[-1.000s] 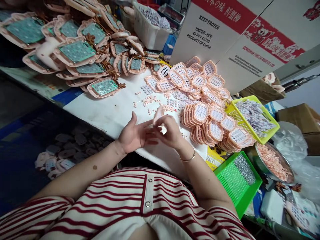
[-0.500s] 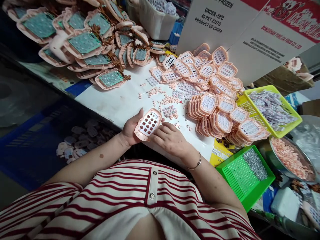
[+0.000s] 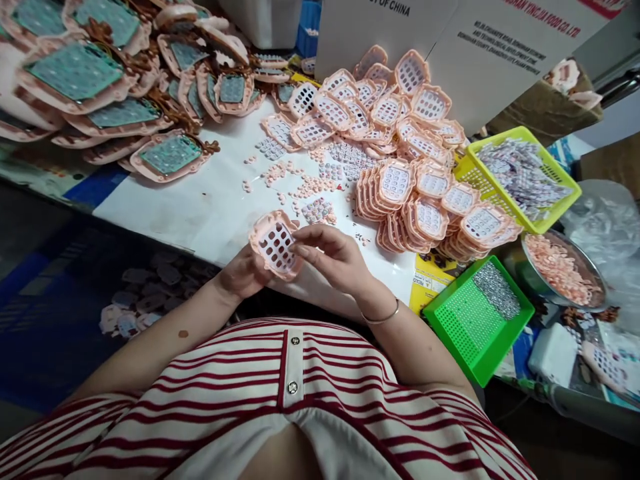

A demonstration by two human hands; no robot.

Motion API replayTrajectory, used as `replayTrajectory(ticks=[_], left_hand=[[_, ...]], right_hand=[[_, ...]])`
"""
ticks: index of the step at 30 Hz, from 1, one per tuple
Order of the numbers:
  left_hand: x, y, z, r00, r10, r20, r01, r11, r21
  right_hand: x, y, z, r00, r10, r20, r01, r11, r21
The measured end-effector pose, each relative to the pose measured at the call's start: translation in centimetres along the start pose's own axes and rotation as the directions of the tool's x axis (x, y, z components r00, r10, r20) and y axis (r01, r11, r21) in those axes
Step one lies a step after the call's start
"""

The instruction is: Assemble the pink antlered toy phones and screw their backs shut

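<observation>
Holding a pink shell [image 3: 274, 245] in the left hand [image 3: 245, 272], with that grasp around its lower left side and underside. Tilts it just above the front edge of the counter [image 3: 160, 217], with its white grid of dark holes turned up toward the camera. Brings the right hand [image 3: 333, 257] to the right rim of the shell, with bent fingers over that side and the thumb close below them; cannot tell whether anything small is pinched there. See, just beyond the shell, a small patch of printed buttons [image 3: 317, 211], and farther back, scattered pink buttons [image 3: 300, 183]. Find more shells to the right, in upright-edged stacks [image 3: 396, 183] near the right hand and in a loose heap [image 3: 340, 110] behind, close against a white box [image 3: 390, 40]. Note the teal-paneled halves [image 3: 75, 70] piled at the far left of the counter. Look farther right for a yellow basket [image 3: 473, 175] of striped slips, a metal bowl [image 3: 533, 277] of pink pieces below it, and a green basket [image 3: 453, 320] with small metallic parts along one end. Spot a blue crate [image 3: 30, 293] low on the left, beside pale pieces [image 3: 125, 320] too dim to identify.
</observation>
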State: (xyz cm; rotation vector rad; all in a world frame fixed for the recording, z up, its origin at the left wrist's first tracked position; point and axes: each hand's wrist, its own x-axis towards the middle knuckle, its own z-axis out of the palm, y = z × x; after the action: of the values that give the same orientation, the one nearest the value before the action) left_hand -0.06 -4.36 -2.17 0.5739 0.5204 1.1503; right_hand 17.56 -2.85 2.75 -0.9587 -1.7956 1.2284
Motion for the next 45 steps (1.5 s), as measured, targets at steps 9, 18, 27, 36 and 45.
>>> replayTrajectory(ticks=[9,18,27,36,45], left_hand=[[1.3,0.0,0.9,0.997,-0.06,-0.05,0.053,0.99,-0.133],[1.3,-0.3,0.3,0.999,-0.038,-0.016,0.037,0.996,-0.079],[1.2,-0.4,0.0,0.999,-0.03,-0.033,0.028,0.999,-0.047],[1.2,-0.5,-0.3,0.999,0.02,-0.044,-0.023,0.998,-0.065],[1.5,-0.2,0.1,0.992,0.064,-0.112,-0.075,0.993,-0.092]], right_hand=[[-1.4,3.8,-4.5,0.977,0.129,-0.17,-0.211,0.463,-0.861],[-1.3,1.5,-3.5,0.932,0.309,-0.19,-0.351,0.901,-0.254],[-2.1,1.6,-3.0,0.837,0.5,-0.222,-0.529,0.844,-0.092],[-4.0,1.7,-6.6,0.994,0.09,0.062,0.006,0.521,-0.853],[-1.9,4.6,-5.2,0.934,-0.259,0.245,0.356,0.664,-0.658]])
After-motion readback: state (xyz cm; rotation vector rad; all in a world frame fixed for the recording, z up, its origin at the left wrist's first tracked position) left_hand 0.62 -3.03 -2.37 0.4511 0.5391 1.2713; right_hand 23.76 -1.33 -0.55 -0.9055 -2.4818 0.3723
